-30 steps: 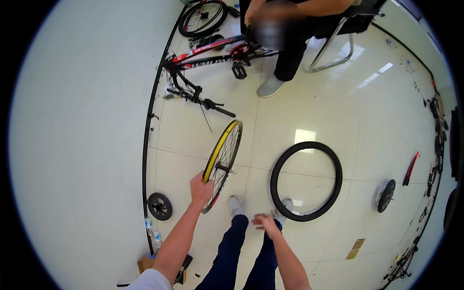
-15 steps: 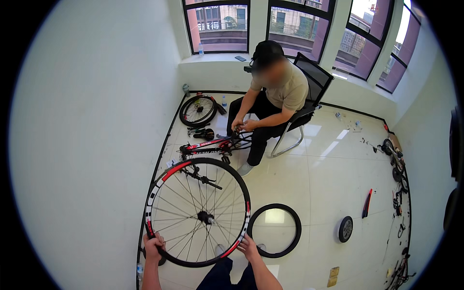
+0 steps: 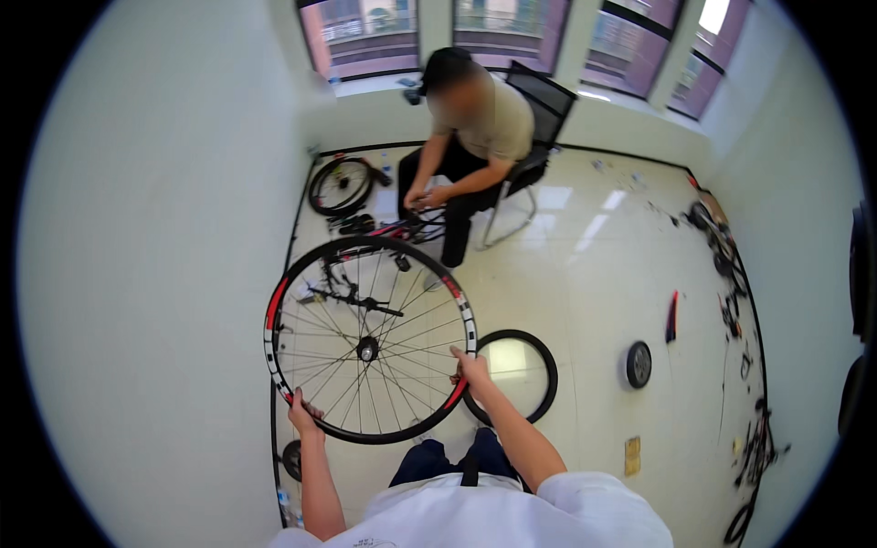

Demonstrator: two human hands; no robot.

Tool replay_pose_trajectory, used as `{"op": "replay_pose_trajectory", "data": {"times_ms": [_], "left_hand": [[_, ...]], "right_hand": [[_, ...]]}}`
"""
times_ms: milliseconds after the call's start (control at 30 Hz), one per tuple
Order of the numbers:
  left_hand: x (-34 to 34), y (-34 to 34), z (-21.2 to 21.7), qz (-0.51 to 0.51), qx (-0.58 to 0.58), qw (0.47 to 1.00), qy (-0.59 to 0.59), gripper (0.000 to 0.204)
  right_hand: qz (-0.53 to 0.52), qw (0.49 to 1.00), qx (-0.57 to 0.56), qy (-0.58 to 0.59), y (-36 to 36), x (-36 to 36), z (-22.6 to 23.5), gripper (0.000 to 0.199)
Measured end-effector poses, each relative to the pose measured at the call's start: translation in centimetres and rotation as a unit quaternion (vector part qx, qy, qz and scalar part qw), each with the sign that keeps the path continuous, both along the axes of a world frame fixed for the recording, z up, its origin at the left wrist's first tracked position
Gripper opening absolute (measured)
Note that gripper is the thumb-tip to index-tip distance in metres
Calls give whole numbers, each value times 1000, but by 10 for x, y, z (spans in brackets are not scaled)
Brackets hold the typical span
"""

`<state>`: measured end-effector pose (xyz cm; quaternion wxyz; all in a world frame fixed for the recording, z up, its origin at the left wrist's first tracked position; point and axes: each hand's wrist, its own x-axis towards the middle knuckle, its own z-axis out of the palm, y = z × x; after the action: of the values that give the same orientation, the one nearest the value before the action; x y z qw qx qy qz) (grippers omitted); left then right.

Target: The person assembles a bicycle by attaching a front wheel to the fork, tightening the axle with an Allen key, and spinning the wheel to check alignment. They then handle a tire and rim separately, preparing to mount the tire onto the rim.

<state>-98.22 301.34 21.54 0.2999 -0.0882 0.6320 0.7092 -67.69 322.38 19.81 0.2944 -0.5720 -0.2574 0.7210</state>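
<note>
Wheel (image 3: 370,340) up in front of the chest, held face-on, rim black with red and white patches, spokes and hub (image 3: 367,348) in plain sight. Gripped at two spots on the rim: left hand (image 3: 304,416) at the lower left, fingers curled round the rim from below; right hand (image 3: 472,369) at the right edge, fingers wrapped and pinching the rim against the thumb. Both forearms rising from the lower edge, white sleeves at the bottom.

Just right of the wheel, flat on the tiled floor (image 3: 585,274): a bare black tyre (image 3: 546,365), partly hidden behind the right hand. Further right, well apart, a small black disc (image 3: 639,363) and a red-and-black strip (image 3: 672,315). Low down behind the left forearm, another small dark wheel part (image 3: 291,459), half covered.

Across the room: a second person (image 3: 475,137) seated on a black chair (image 3: 539,100), both hands down on a bike frame (image 3: 406,224) lying on the floor, seen partly through the spokes. Beside the wall, left of that person, another wheel (image 3: 340,185) lying flat. Along the right wall, a scatter of dark parts (image 3: 726,265), too small to tell apart.
</note>
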Motion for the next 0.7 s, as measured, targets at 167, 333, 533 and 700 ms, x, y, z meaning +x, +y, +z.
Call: {"op": "replay_pose_trajectory", "data": {"times_ms": [167, 333, 533, 700], "left_hand": [[39, 25, -34, -35, -233, 971, -27, 47], [51, 105, 51, -105, 35, 994, 0, 48], [40, 173, 87, -333, 129, 932, 59, 54], [31, 106, -49, -457, -99, 884, 23, 58]], "right_hand": [[-119, 985, 5, -122, -12, 29, -38, 34], [-153, 974, 165, -3, 37, 67, 96, 22], [-58, 930, 324, 162, 69, 122, 174, 22], [24, 962, 260, -76, 0, 178, 133, 21]]}}
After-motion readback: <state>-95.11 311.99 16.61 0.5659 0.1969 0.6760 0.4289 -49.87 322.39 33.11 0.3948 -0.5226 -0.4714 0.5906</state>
